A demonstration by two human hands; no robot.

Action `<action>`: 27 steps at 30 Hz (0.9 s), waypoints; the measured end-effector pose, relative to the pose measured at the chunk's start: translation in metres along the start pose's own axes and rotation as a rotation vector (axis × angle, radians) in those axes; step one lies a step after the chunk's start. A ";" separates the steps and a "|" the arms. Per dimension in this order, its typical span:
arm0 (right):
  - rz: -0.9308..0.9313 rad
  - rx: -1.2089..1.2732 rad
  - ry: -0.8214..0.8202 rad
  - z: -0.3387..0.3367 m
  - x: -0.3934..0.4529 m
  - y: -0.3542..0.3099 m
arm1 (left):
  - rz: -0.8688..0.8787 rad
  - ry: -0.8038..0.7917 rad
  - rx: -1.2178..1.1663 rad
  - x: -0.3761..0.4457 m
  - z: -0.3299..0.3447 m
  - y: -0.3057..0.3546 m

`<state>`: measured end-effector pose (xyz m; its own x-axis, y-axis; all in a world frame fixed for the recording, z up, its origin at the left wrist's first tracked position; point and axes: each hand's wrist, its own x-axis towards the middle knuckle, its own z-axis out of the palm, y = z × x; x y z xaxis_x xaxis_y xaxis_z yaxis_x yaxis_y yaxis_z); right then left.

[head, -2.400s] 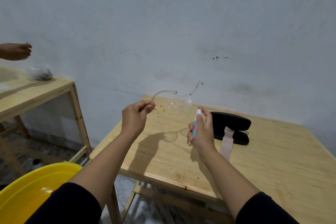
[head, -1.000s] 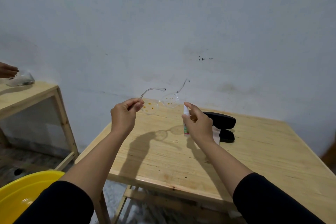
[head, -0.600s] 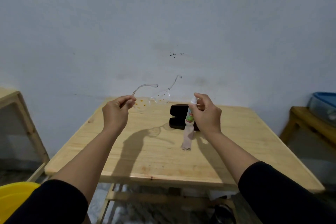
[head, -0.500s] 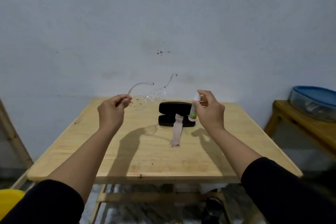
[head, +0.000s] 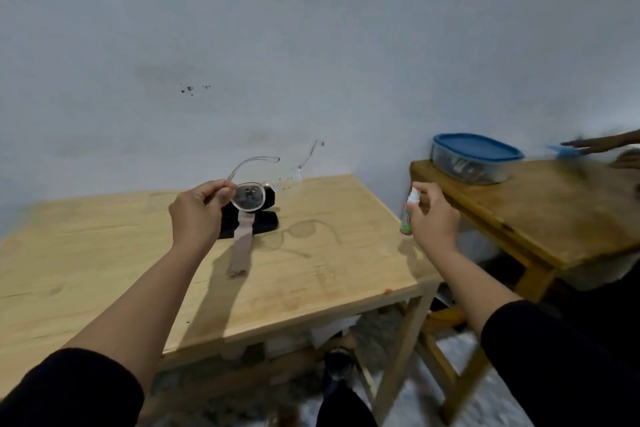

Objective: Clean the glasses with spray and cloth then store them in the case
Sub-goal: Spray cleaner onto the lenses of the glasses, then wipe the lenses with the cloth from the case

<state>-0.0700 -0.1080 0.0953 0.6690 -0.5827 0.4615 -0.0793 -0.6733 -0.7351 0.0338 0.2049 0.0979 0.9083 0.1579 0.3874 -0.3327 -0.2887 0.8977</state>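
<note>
A pale wall backs the wooden table (head: 311, 274), whose right edge faces a second table (head: 554, 218) across a narrow gap. The black case (head: 266, 224) lies mid-table, cloth (head: 242, 246) draped over it. Left hand (head: 197, 215) fingers pinch the glasses (head: 249, 196) (spotted lenses) above the case; right hand (head: 433, 218) grips the spray bottle (head: 408, 215) beyond the edge.

wooden table (head: 311, 288) | on it: black case (head: 266, 225), cloth strip (head: 240, 250)

A bare room: plain wooden tables (head: 329, 274) against a stained white wall (head: 311, 45).
</note>
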 end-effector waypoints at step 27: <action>-0.093 -0.368 -0.278 -0.006 0.005 0.051 | -0.004 -0.056 0.012 -0.005 0.031 0.008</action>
<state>-0.0749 -0.1476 0.0631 0.8544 -0.4020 0.3293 -0.2331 -0.8628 -0.4487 0.0345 0.1731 0.0965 0.9227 0.1062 0.3707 -0.3258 -0.2997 0.8967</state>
